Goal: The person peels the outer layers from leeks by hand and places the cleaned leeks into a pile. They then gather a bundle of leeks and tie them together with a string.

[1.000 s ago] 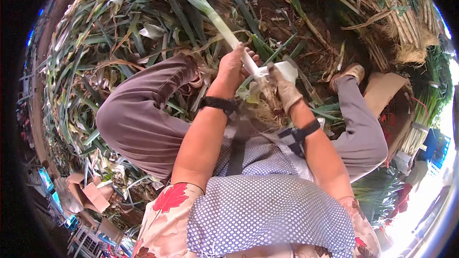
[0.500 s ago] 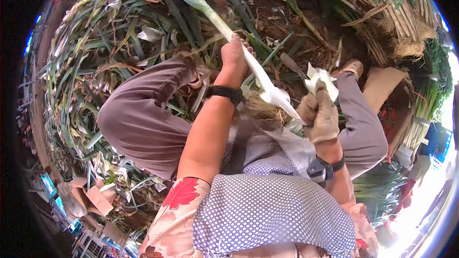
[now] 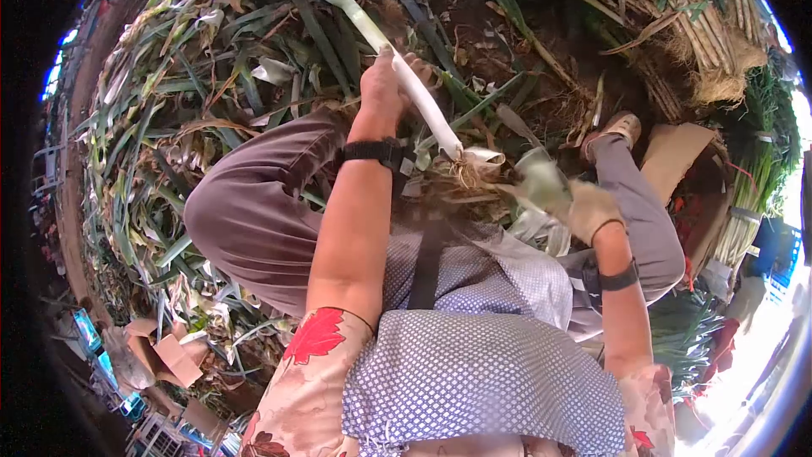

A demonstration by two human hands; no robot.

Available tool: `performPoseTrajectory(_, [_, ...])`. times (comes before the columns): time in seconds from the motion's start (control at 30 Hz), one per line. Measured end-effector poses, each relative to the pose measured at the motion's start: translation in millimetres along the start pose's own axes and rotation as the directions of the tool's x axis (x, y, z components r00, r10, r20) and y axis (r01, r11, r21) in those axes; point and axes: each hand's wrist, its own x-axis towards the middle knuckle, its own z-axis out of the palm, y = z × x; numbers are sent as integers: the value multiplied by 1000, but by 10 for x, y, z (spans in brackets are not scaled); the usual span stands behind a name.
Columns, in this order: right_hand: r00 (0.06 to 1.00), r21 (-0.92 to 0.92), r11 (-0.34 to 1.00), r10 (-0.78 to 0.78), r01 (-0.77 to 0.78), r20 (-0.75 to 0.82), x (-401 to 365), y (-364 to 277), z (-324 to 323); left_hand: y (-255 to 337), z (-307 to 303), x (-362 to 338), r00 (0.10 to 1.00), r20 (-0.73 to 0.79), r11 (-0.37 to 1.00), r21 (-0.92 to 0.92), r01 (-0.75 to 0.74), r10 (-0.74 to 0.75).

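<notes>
My bare left hand (image 3: 385, 89) is wrapped round a long green onion (image 3: 430, 110), gripping its white shaft near the middle. The stalk slants from green trimmed leaves at upper left down to a tuft of brown roots (image 3: 467, 171). A pale curled piece of outer layer hangs beside those roots. My right hand (image 3: 595, 211), in a dirty pale glove, is right of the root end and closed round peeled onion layers (image 3: 540, 179), which are smeared by motion. The right fingertips are partly hidden.
Discarded green leaves (image 3: 228, 76) are heaped on the left. Bundled onions with roots (image 3: 710, 42) lie at upper right, near a cardboard piece (image 3: 674, 159). My bent legs (image 3: 254, 186) flank the work area. Cardboard boxes (image 3: 173, 360) sit at lower left.
My right hand has moved right, away from the onion, with the peeled layers in it. My left hand and the stalk have shifted left and slightly up. The root tuft now shows.
</notes>
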Motion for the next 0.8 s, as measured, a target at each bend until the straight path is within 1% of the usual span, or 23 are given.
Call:
performPoseTrajectory(0.03, [999,186,982,24,-18,-28,45,-57,-185,-37,-19,12,1000,11,999,-29,21,-20])
performPoseTrajectory(0.07, [998,365,931,50,-28,-50,112,-112,-314,-63,-40,6,999,20,997,-59,41,-40])
performPoseTrajectory(0.1, [974,600,783,-28,162,-226,160,-185,-333,-44,-46,-180,997,82,1000,-9,4,-4])
performPoseTrajectory(0.13, [913,749,556,-47,361,-406,199,-281,-336,-93,-102,-242,991,132,999,-29,25,-21])
performPoseTrajectory(0.17, [885,881,91,-91,463,-456,296,-505,-266,-145,-157,-275,982,184,998,-46,46,-37])
performPoseTrajectory(0.2, [787,788,63,-144,613,-600,462,-690,-122,-177,-190,-313,971,235,996,-64,64,-48])
performPoseTrajectory(0.23, [662,672,20,-192,741,-724,627,-876,22,-195,-161,-375,973,223,998,-2,56,-54])
performPoseTrajectory(0.27, [748,736,163,-267,657,-608,619,-1043,26,-216,-132,-437,969,234,996,51,67,-77])
performPoseTrajectory(0.3, [813,756,317,-334,573,-476,611,-1209,29,-237,-105,-471,973,226,986,164,17,-54])
performPoseTrajectory(0.33, [943,970,229,-333,85,-4,475,-1357,-75,-242,-82,-490,975,221,960,279,-33,-31])
performPoseTrajectory(0.37, [915,841,404,-327,361,-236,495,-1368,-103,-255,-97,-502,978,201,904,405,-132,53])
performPoseTrajectory(0.4, [819,606,551,-368,574,-441,521,-1361,-117,-260,-130,-507,988,150,882,459,-104,39])
performPoseTrajectory(0.43, [669,298,652,-442,697,-598,547,-1342,-120,-273,-167,-520,995,99,857,510,-70,22])
performPoseTrajectory(0.47, [796,603,531,-286,596,-534,640,-1299,-74,-306,-193,-522,999,53,828,560,-35,6])
performPoseTrajectory(0.5, [887,831,312,-118,460,-446,735,-1257,-27,-430,-259,-480,996,81,854,516,-70,33])
performPoseTrajectory(0.53, [986,971,170,-5,167,-168,770,-1194,-81,-561,-293,-480,976,214,901,414,-129,41])
performPoseTrajectory(0.6, [996,985,-150,34,82,-78,926,-1058,-83,-753,-326,-530,962,199,805,593,32,-185])
performPoseTrajectory(0.63, [999,952,-305,40,33,-22,947,-1007,-49,-694,-236,-751,942,228,648,762,-16,-245])
performPoseTrajectory(0.67, [995,941,-338,95,3,31,861,-1012,-181,-563,-87,-1040,920,241,460,885,-77,-309])
performPoseTrajectory(0.7, [999,947,-321,5,-34,37,935,-942,-127,-508,4,-1235,895,262,277,947,-165,-361])
performPoseTrajectory(0.73, [996,950,-304,-84,-66,42,973,-902,-128,-503,80,-1435,874,249,355,930,-96,-416])
performPoseTrajectory(0.77, [985,930,-347,-157,-123,71,966,-873,-118,-526,50,-1521,799,301,221,951,-214,-521])
performPoseTrajectory(0.8, [968,906,-384,-233,-179,93,900,-882,-201,-536,26,-1585,712,323,95,935,-341,-624])
